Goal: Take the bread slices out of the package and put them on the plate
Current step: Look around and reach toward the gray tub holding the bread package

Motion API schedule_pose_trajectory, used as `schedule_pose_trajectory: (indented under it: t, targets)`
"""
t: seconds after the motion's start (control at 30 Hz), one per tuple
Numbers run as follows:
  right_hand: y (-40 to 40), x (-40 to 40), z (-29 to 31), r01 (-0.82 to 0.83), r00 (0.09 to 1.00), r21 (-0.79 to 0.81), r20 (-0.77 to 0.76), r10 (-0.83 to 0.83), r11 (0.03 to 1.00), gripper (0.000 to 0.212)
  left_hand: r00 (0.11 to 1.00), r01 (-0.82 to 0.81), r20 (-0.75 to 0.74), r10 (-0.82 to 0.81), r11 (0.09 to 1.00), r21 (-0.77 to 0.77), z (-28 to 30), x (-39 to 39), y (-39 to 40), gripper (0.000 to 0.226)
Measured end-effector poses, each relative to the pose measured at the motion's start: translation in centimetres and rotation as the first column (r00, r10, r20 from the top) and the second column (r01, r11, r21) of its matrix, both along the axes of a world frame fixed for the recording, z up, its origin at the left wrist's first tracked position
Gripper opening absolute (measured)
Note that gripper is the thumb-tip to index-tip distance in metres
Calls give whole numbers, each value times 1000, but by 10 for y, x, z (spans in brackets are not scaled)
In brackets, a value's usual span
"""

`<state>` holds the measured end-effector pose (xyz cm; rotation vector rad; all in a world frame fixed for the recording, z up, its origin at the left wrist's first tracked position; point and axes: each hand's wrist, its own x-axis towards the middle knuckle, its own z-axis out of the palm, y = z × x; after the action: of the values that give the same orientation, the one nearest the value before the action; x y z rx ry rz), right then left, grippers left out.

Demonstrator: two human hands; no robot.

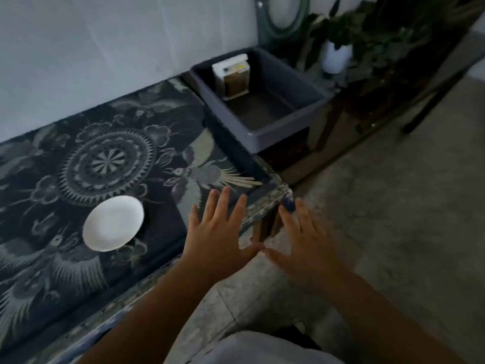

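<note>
A white round plate (113, 223) lies bare on the dark patterned tablecloth, left of my hands. The bread package (232, 76), white wrapping with brown slices showing, stands upright at the back of a grey plastic tub (273, 132) beyond the table's far right corner. My left hand (220, 229) hovers flat over the table's right corner, fingers spread, holding nothing. My right hand (301, 237) is spread just past the table edge over the floor, also holding nothing. The two thumbs nearly touch. Both hands are well short of the package.
The table (110, 164) with its dark floral cloth stands against a white wall. A potted plant in a white pot (336, 55) and dark wooden furniture (409, 82) stand behind and right of the tub. Grey tiled floor (406, 206) spreads to the right.
</note>
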<state>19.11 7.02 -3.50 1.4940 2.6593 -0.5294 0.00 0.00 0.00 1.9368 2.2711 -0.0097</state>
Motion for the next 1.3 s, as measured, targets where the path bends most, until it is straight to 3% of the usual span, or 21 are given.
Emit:
schedule_pose_trajectory:
  t: [0.27,0.63,0.93,1.3]
  targets:
    - [30,114,-27,294,955,-19,-23,-294,956,97,959,281,-22,-282,959,-26,-12,102,88,106]
    - [60,246,-26,467,883,-97,104,-457,879,95,835,547,-32,-549,835,-59,-30,240,175,110]
    - [101,289,-31,641,768,-137,101,-633,756,100,730,681,-4,-683,728,-77,-47,294,255,108]
    - [241,307,-30,751,658,-58,151,-738,658,97,625,777,-23,-780,625,-73,-50,324,418,104]
